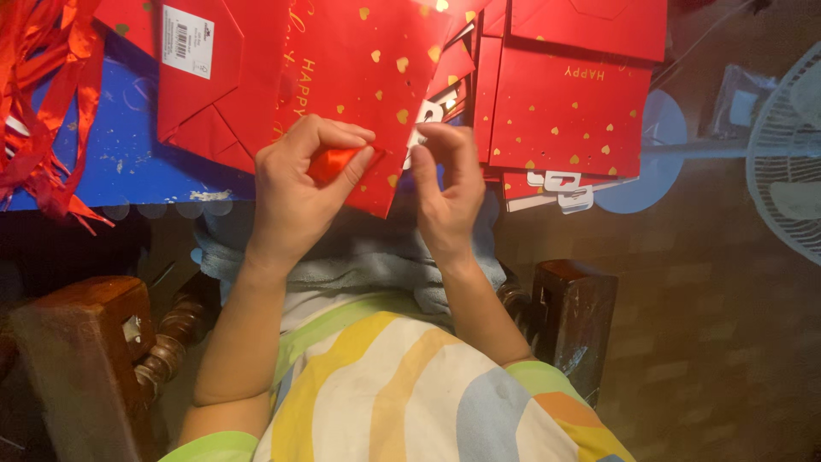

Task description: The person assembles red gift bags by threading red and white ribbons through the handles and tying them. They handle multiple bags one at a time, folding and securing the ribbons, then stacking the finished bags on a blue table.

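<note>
A flat red paper gift bag (342, 77) with gold hearts lies in front of me, its near edge over my lap. My left hand (299, 192) pinches a piece of shiny red ribbon (335, 160) against the bag's near edge. My right hand (449, 184) is beside it with fingers curled at the same edge of the bag, thumb and forefinger pressed together there. Whether the right hand also holds ribbon is hidden by the fingers.
A stack of similar red bags (569, 107) lies to the right. A bundle of red ribbons (47, 103) hangs at the far left over a blue surface (128, 145). A white fan (787, 154) stands at the right; wooden chair arms (81, 351) flank me.
</note>
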